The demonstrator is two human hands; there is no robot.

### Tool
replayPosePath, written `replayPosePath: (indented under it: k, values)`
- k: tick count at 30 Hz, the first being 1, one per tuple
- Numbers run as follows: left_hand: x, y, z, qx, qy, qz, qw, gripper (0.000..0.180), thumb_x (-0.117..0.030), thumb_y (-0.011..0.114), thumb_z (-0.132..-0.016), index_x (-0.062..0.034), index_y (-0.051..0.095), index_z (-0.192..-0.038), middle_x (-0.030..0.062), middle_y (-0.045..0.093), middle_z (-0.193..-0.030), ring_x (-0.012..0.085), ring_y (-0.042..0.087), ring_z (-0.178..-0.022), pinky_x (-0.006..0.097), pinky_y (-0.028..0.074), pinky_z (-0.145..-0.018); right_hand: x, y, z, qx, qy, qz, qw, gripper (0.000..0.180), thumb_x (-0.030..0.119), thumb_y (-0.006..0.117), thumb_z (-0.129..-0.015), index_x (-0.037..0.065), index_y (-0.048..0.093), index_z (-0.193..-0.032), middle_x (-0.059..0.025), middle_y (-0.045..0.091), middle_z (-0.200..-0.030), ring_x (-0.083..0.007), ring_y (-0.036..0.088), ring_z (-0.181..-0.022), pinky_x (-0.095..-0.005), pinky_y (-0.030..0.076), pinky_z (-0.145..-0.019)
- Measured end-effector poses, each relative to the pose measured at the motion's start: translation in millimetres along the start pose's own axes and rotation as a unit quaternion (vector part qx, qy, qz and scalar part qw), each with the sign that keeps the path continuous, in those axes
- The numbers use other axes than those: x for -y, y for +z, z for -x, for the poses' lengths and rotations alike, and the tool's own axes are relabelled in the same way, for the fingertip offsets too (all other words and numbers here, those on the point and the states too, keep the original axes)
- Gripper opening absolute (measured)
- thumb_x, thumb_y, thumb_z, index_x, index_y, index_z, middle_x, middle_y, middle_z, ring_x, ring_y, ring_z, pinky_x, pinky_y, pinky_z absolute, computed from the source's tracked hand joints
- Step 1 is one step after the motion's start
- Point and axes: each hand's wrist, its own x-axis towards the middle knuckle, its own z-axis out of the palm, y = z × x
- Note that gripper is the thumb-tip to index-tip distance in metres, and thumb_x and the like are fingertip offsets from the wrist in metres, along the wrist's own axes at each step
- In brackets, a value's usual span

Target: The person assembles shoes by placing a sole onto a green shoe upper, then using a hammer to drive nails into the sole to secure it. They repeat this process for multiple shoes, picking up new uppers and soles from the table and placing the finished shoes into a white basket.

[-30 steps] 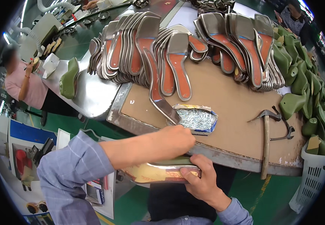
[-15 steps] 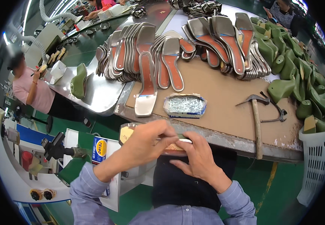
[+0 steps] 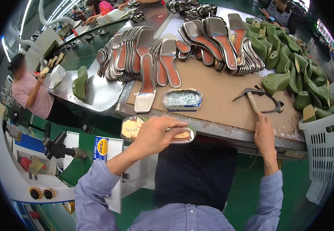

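Sole up, a green shoe last with a pale insole lies across in front of me at the table edge. My left hand is closed round its middle, covering part of the insole. To the right, my right hand has its fingers on the lower end of a hammer's wooden handle; the hammer rests on the table. A pair of dark pincers lies beside the hammer head. An open box of small nails stands beyond the last.
Stacks of metal-edged insoles fill the back of the brown-topped table. Green lasts are heaped at right, above a white plastic basket. A white machine stands at lower left. People work farther off, one in pink at left.
My right hand has left the last and moved right to the hammer handle. The left hand keeps its grip on the last, which shows more of its insole now.
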Motion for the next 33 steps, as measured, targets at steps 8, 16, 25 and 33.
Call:
replayPosePath:
  k: [8,16,25,33]
  values:
    - [5,6,6,-0.027,-0.152,0.186,0.970,0.016,-0.006,0.067,-0.093,-0.0008,0.070,-0.107,0.0120,0.074,-0.102,0.0240,0.071,-0.092,0.034,0.053,-0.086,64,-35,52,0.117,0.235,-0.503,0.823,0.044,0.011,0.038,-0.105,0.010,0.037,-0.150,-0.0021,0.049,-0.071,-0.0097,0.048,-0.058,-0.0288,0.044,-0.053]
    - [-6,-4,7,-0.022,-0.094,0.050,0.994,0.011,-0.008,0.070,-0.092,-0.0001,0.070,-0.101,0.0118,0.073,-0.102,0.0208,0.069,-0.098,0.032,0.052,-0.088,50,5,78,0.032,0.137,-0.402,0.905,0.044,0.013,0.036,-0.107,0.010,0.033,-0.151,-0.0034,0.049,-0.064,-0.0100,0.043,-0.056,-0.0288,0.039,-0.052]
    - [-2,-1,-3,0.030,-0.056,-0.010,0.998,0.011,-0.014,0.073,-0.088,-0.0090,0.074,-0.098,0.0063,0.074,-0.113,0.0270,0.065,-0.114,0.039,0.051,-0.097,56,8,82,0.006,0.105,-0.347,0.932,0.043,0.020,0.034,-0.110,0.013,0.031,-0.153,-0.0022,0.047,-0.066,-0.0086,0.040,-0.052,-0.0271,0.036,-0.047]
    - [-2,1,-2,0.030,-0.074,-0.038,0.996,0.012,-0.018,0.072,-0.088,-0.0104,0.076,-0.096,0.0047,0.075,-0.111,0.0255,0.067,-0.110,0.038,0.052,-0.095,62,1,81,-0.002,0.074,-0.315,0.946,0.048,0.005,0.043,-0.105,0.008,0.033,-0.152,-0.0104,0.052,-0.070,-0.0184,0.049,-0.058,-0.0319,0.044,-0.058]
